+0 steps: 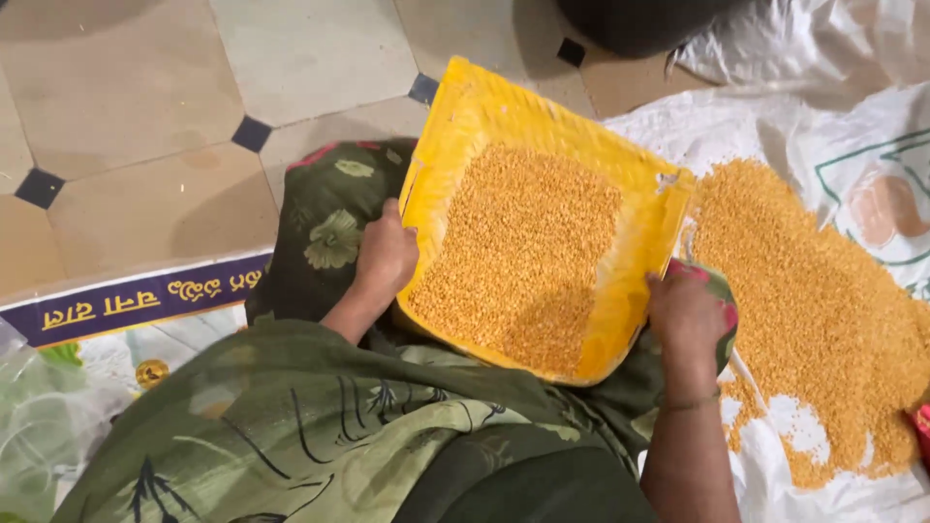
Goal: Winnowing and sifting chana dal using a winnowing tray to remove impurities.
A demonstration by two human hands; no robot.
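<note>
Tiled floor (126, 107) below; I see my left hand (386, 254) and right hand (686, 312) gripping the yellow tray (465, 116) of lentils (518, 257) over my lap, mid-winnowing beside the spread lentil heap (823, 310); steady, level shaking seems called for.

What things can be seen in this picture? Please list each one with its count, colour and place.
winnowing tray: one, yellow, centre, held on both side edges over the lap
lentils in tray: one layer, orange-yellow, inside the tray
lentil heap: one, orange-yellow, spread on the sack at right
woven sack: one, white with green and orange print, on the floor at right
printed bag: one, purple band with yellow print, lower left
floor tiles: many, beige with small dark squares, top left
dark object: one, black, top edge
garment: one, green with floral print, over the lap
bangle: one, thin, right wrist
left hand: fingers on the tray's left edge
right hand: fingers on the tray's right edge
</note>
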